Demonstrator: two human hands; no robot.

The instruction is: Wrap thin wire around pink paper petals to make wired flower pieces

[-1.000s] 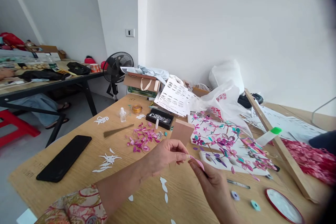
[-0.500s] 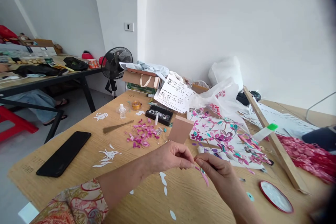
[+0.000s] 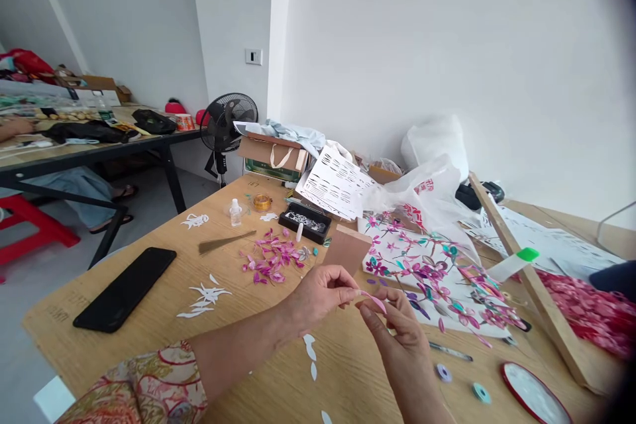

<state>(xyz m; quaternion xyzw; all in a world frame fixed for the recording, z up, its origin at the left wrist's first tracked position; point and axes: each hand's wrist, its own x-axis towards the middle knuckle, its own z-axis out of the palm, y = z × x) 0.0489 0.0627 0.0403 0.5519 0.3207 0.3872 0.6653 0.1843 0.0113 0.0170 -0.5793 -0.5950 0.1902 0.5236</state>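
Note:
A slim pink petal (image 3: pixel 376 303) is raised above the table between my two hands. My left hand (image 3: pixel 322 295) pinches its near-left end between thumb and forefinger. My right hand (image 3: pixel 400 331) curls under the petal, its thumb and fingers closed against it; a bit of green shows by those fingers. Beyond the hands a brown block (image 3: pixel 348 248) stands on the table, beside a scatter of magenta petals (image 3: pixel 272 258). White leaf-shaped cutouts (image 3: pixel 311 348) lie below my left forearm.
A black phone (image 3: pixel 125 288) and white cutouts (image 3: pixel 203 298) lie left. Finished-looking pink flowers (image 3: pixel 427 265) rest on a white sheet at right, near a wooden bar (image 3: pixel 536 285), a pen (image 3: pixel 451 352), small spools (image 3: pixel 481 392) and a red-rimmed dish (image 3: pixel 534 394). Behind stands a fan (image 3: pixel 228 122).
The petal has swung from hanging downward to lying nearly level over my right fingers. My right hand has turned and shifted slightly left. The pen and a lilac spool have come into sight.

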